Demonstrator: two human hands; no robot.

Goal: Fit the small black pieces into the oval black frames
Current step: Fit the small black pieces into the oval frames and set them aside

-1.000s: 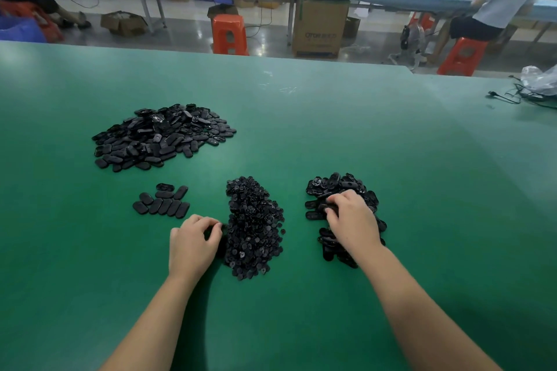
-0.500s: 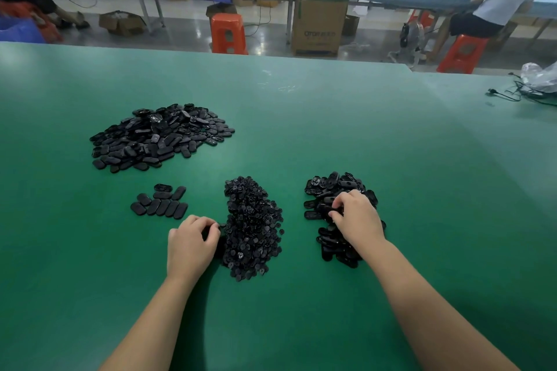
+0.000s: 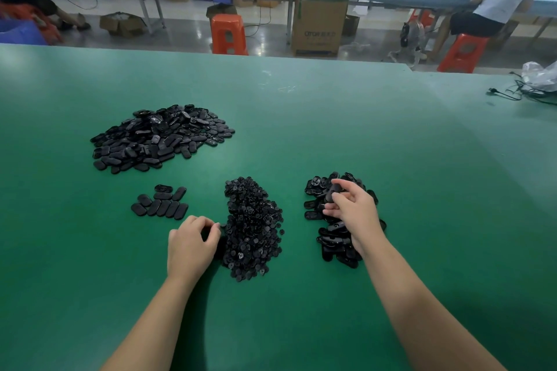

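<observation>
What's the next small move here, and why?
Probably bring the right hand, pinching an oval frame above the frame pile, toward the left hand, whose curled fingers sit at the small-piece pile; nothing is joined yet.

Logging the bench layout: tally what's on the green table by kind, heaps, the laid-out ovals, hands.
Loose heaps of black parts: 3: far-left oval heap, small-piece heap, oval-frame heap
Black ovals laid out beside each other in the small group: 9, as far as I can tell
Hands at the heaps: 2: left hand, right hand
Total: 14
</observation>
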